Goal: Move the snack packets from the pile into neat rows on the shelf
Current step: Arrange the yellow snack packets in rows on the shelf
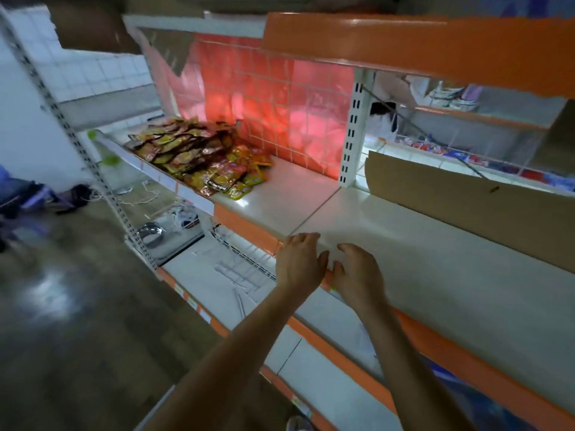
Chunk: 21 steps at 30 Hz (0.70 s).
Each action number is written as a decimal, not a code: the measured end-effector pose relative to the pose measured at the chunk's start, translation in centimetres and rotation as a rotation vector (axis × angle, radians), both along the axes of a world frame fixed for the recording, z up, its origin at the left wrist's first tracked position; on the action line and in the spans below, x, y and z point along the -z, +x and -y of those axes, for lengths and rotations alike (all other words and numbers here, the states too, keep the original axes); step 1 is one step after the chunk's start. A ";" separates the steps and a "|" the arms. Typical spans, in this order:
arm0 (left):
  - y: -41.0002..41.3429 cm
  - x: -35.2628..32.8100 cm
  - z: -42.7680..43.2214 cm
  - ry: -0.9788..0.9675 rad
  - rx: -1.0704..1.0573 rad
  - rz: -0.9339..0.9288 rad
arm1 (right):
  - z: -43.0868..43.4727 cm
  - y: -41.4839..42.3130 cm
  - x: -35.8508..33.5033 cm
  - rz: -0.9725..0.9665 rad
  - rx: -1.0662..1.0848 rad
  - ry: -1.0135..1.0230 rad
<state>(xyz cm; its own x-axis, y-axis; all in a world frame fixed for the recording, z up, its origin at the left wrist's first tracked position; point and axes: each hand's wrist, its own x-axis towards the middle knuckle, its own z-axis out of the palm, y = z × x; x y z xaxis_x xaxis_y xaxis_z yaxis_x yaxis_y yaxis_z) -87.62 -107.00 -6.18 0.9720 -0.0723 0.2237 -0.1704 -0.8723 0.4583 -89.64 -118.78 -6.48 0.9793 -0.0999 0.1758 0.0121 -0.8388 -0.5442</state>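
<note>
A pile of red, yellow and brown snack packets (199,154) lies heaped at the left end of the white shelf (389,244). Both my hands hover side by side over the shelf's orange front edge, well to the right of the pile. My left hand (300,261) has relaxed fingers and holds nothing. My right hand (357,272) is loosely curved, palm down, and also holds nothing. The shelf surface between the pile and my hands is bare.
A brown cardboard sheet (466,206) leans along the back of the shelf on the right. A white slotted upright (351,135) stands behind. Below is a lower white shelf (217,281) with wire dividers. An orange shelf (404,42) hangs overhead. Floor clutter lies at the left.
</note>
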 end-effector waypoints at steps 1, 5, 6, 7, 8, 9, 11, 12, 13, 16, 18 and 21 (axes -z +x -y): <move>0.6 0.0 -0.9 -0.002 -0.017 -0.002 | -1.0 0.8 -0.1 0.001 -0.009 0.003; 4.2 0.2 -5.0 0.012 -0.065 -0.018 | -5.0 4.8 -0.4 -0.001 -0.046 0.038; 5.4 0.2 -6.1 0.015 -0.075 -0.020 | -6.1 6.0 -0.4 0.000 -0.060 0.049; 6.6 0.2 -7.2 0.019 -0.089 -0.024 | -7.1 7.3 -0.5 0.000 -0.076 0.060; 7.8 0.2 -8.3 0.024 -0.105 -0.032 | -8.1 8.6 -0.6 0.001 -0.091 0.069; 9.0 0.1 -9.4 0.032 -0.121 -0.044 | -9.1 10.0 -0.7 -0.005 -0.105 0.078; 11.4 0.0 -11.5 0.057 -0.152 -0.061 | -11.1 12.8 -0.9 -0.018 -0.125 0.083; 12.6 0.0 -12.4 0.066 -0.174 -0.064 | -11.9 14.2 -0.9 -0.025 -0.137 0.077; 13.9 -0.1 -13.3 0.068 -0.202 -0.067 | -12.7 15.7 -0.8 -0.033 -0.151 0.070; 17.4 -0.1 -15.6 0.058 -0.270 -0.064 | -14.8 20.0 -0.3 -0.016 -0.195 0.076; 19.2 0.0 -16.8 0.048 -0.288 -0.056 | -15.9 22.5 0.0 -0.004 -0.202 0.044; 21.5 0.3 -18.2 0.012 -0.294 -0.052 | -17.2 25.7 0.4 -0.049 -0.138 0.030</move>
<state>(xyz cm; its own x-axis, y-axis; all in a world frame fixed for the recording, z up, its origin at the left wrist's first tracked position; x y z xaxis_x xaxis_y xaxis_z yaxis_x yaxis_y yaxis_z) -66.14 -88.81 -6.46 0.9618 0.2113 0.1742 0.1133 -0.8861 0.4494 -63.97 -101.62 -6.91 0.9915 0.0319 0.1264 0.0991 -0.8143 -0.5719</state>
